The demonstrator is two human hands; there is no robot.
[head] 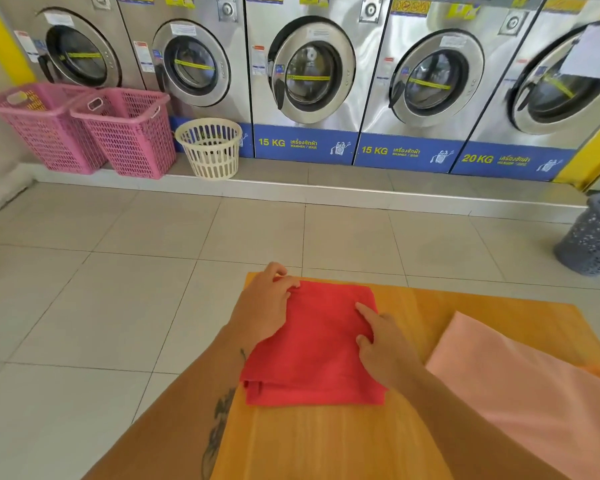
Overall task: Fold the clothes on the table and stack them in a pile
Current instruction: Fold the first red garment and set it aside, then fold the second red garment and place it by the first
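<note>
A folded red cloth (317,348) lies on the far left part of the wooden table (326,441). My left hand (262,306) rests flat on the cloth's far left corner, fingers spread over its edge. My right hand (383,341) presses on the cloth's right edge, with fingers pointing away from me. Neither hand grips the fabric; both lie on top of it. To the right, a pale pink cloth (520,386) lies spread on the table and runs out of view at the right edge.
Beyond the table is a tiled floor. A row of washing machines (312,74) lines the far wall. Two pink baskets (84,129) and a cream basket (210,147) stand at the left, and a grey basket (593,233) stands at the right.
</note>
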